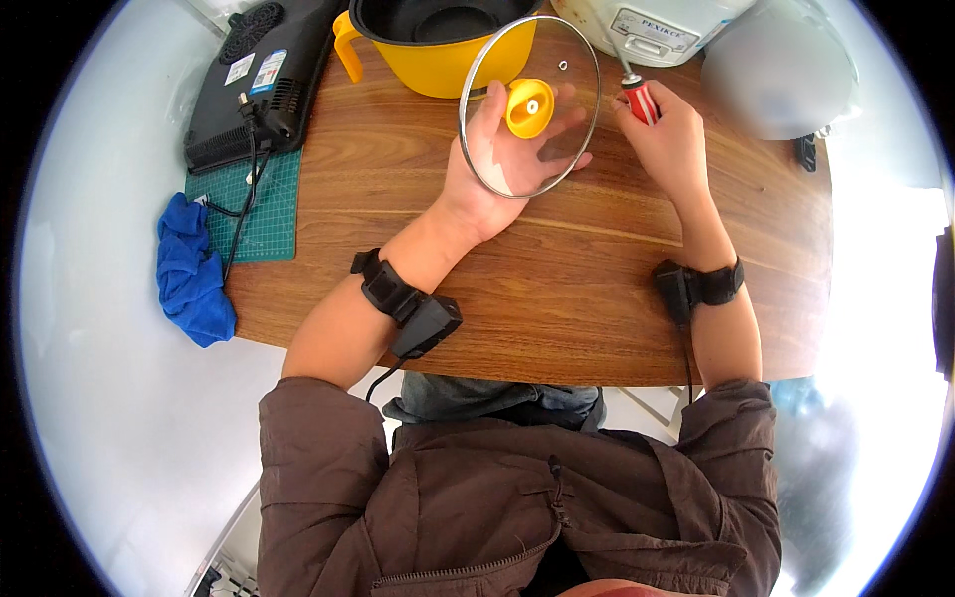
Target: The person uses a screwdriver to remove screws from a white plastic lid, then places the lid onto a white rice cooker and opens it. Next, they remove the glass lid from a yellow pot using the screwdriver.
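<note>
My left hand (489,189) supports a round glass lid (532,55) with a metal rim, tilted up above the table. Its fingers are spread behind the glass, with the thumb by the left rim. A yellow knob (530,108) with a pale centre shows in the middle of the lid, and a small vent hole sits near the upper right rim. My right hand (668,139) grips the red handle of a screwdriver (639,99) just right of the lid. The screwdriver's shaft points up and away, apart from the glass.
A yellow pot (428,65) with a black inside stands behind the lid. A black appliance (249,90) with a cable lies on a green cutting mat (271,214), beside a blue cloth (192,269). At the back right stand a white appliance (667,20) and a rounded, shiny object (781,70).
</note>
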`<control>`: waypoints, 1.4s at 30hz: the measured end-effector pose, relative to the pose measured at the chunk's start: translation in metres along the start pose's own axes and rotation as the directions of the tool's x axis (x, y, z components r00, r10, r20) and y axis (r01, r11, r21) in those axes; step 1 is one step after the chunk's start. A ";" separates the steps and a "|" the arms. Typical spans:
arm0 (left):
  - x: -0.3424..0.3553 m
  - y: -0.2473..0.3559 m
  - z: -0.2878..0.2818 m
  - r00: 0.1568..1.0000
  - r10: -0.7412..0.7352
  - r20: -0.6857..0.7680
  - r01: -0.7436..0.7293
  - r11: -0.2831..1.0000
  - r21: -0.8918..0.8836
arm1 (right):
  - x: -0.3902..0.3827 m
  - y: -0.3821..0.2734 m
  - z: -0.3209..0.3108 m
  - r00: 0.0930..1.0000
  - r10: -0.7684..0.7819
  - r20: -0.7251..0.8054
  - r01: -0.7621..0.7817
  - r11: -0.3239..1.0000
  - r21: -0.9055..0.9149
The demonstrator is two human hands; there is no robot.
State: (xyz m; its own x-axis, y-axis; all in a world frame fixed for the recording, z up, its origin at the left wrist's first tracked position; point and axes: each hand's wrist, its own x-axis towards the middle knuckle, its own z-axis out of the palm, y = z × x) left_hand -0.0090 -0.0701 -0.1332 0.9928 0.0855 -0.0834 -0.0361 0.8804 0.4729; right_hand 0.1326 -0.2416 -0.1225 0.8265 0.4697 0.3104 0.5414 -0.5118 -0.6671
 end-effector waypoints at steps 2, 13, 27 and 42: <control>-0.001 0.000 0.003 1.000 0.011 0.000 -0.011 1.000 0.003 | 0.003 0.008 -0.005 0.996 0.027 0.090 -0.019 0.996 -0.083; 0.000 0.001 0.001 1.000 0.020 0.013 -0.020 1.000 -0.015 | 0.007 0.010 -0.014 0.972 0.065 0.225 -0.044 0.995 -0.095; -0.002 -0.001 0.006 0.989 -0.021 0.148 0.025 0.999 -0.031 | 0.002 -0.019 -0.017 0.930 0.093 0.354 -0.267 0.835 0.481; 0.000 -0.003 -0.007 0.880 0.418 0.226 -0.437 0.525 0.730 | 0.013 -0.028 -0.105 0.991 0.014 0.133 -0.086 0.828 0.554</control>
State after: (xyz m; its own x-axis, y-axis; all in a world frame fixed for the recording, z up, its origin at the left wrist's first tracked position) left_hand -0.0094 -0.0695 -0.1414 0.8842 0.3379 0.3226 -0.3697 0.0839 0.9253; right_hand 0.1444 -0.2961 -0.0287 0.8063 0.5536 0.2083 0.2919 -0.0662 -0.9542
